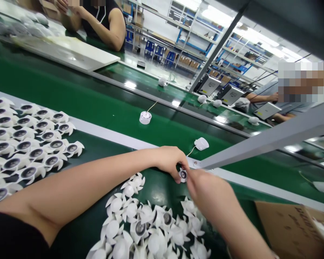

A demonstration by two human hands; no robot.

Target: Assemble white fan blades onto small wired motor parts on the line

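Note:
My left hand [170,159] reaches across from the left, its thumb and fingers closed on a small white fan wheel [183,175] with a dark round hub. From the right, my right hand [202,184] meets it, fingers pinched together at the wheel's right edge; its fingertips are partly hidden. Below both hands lies a loose heap of white fan wheels [153,242], most with their domed side up and a few showing dark hubs. Farther left, rows of similar fan wheels [23,145] lie with their dark hubs upward.
A green conveyor belt [105,108] runs behind the hands, carrying a round white housing [145,118] and another white part [201,144] with wires. A grey post [267,135] slants at right above a cardboard box [283,230]. Two people sit across the line.

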